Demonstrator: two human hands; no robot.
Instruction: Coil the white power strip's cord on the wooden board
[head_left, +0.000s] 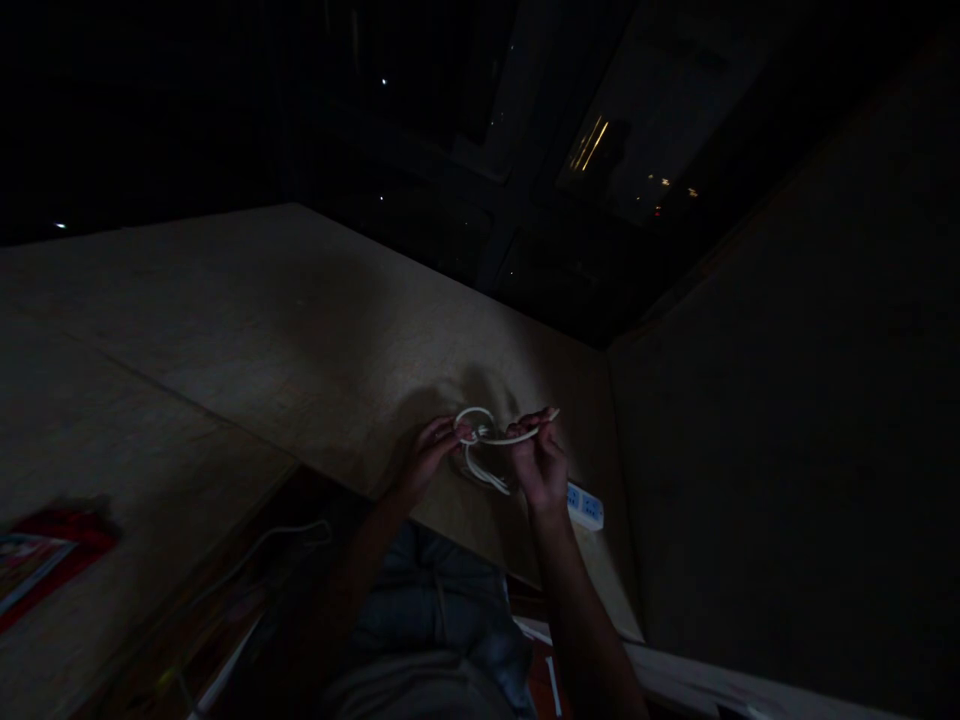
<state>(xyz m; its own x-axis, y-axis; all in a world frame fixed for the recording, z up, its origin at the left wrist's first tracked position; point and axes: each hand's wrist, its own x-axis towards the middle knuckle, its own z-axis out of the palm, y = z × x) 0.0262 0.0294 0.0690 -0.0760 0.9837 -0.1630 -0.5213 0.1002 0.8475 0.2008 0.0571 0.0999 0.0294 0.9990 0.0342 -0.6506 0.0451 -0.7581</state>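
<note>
A white cable (pixel 484 440) is looped in a coil above a wooden desk (pixel 247 330) in a very dark room. My left hand (pixel 431 455) pinches the coil at its left side. My right hand (pixel 541 462) is closed round the cable's other stretch, whose free end sticks out up and to the right past my fingers. Both hands hold the cable a little above the desk's near edge, close together.
A white power strip (pixel 585 506) with blue sockets lies on the desk just right of my right hand. A red booklet (pixel 41 560) sits at the far left edge. Another cable (pixel 262 550) hangs below the desk. A dark partition (pixel 787 420) rises at the right.
</note>
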